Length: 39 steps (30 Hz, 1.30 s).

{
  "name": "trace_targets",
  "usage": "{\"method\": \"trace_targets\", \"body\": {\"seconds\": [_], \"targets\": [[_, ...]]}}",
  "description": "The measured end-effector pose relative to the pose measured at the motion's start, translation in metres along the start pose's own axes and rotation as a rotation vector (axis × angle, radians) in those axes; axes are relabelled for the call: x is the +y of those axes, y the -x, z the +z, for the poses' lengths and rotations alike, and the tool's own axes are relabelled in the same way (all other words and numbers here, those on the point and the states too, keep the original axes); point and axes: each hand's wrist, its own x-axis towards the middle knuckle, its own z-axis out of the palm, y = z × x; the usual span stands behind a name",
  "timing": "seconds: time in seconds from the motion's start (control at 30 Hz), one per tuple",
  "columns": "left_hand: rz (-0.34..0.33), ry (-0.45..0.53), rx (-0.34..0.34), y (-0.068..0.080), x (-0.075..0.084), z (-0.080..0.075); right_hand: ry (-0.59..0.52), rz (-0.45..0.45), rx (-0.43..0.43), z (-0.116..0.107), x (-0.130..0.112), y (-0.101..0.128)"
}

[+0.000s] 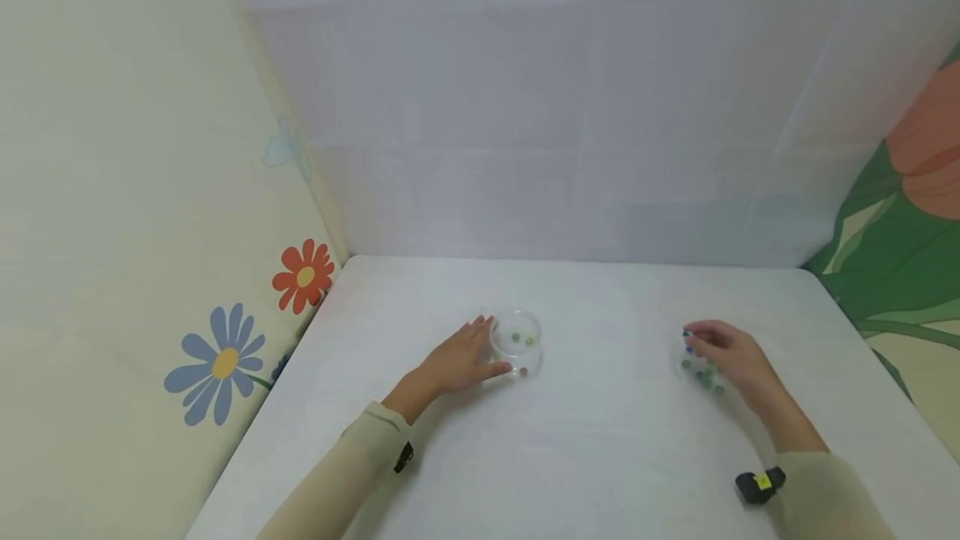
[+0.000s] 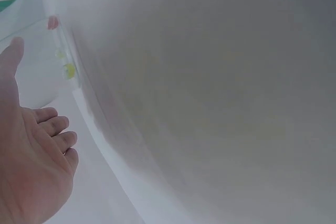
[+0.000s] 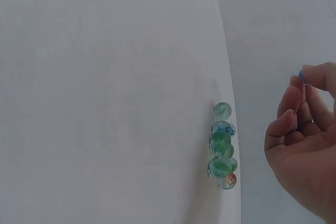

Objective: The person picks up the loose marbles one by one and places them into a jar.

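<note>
Green and blue marbles (image 3: 222, 145), white table (image 1: 585, 440), flower-patterned side walls (image 1: 225, 361)

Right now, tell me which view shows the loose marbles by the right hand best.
The right wrist view: the marbles form a sharp, close cluster, colours visible. The head view shows them as tiny specks beside the right hand. The left wrist view misses them.

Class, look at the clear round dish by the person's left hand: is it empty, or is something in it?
Not empty. The clear dish holds a few marbles, green-yellow ones and a reddish one; the left hand rests against its rim.
</note>
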Motion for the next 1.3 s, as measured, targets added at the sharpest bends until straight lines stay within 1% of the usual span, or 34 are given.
{"method": "trace_targets", "body": {"seconds": [0.13, 0.23, 0.43, 0.6, 0.8, 1.0, 1.23, 1.3], "targets": [[-0.005, -0.002, -0.003, 0.000, -0.002, 0.001, 0.000, -0.021, 0.009, 0.008, -0.007, 0.003], [-0.010, -0.001, -0.002, 0.000, -0.002, 0.001, -0.019, -0.034, 0.010, 0.014, -0.013, 0.005], [-0.017, 0.004, 0.001, 0.001, -0.001, 0.001, -0.037, -0.079, -0.012, 0.025, -0.028, 0.010], [-0.011, -0.003, 0.005, 0.000, -0.002, 0.003, -0.055, -0.106, -0.029, 0.030, -0.037, 0.012], [-0.009, -0.018, 0.010, 0.000, -0.004, 0.006, -0.072, -0.097, -0.054, 0.038, -0.047, 0.013], [-0.013, -0.022, 0.007, 0.000, -0.004, 0.006, -0.079, -0.093, -0.073, 0.047, -0.056, 0.011], [0.000, -0.021, 0.015, 0.002, -0.002, 0.002, -0.067, -0.152, -0.081, 0.057, -0.065, 0.010], [0.001, -0.019, 0.018, 0.002, -0.002, 0.002, -0.070, -0.153, -0.081, 0.061, -0.067, 0.009]]}}
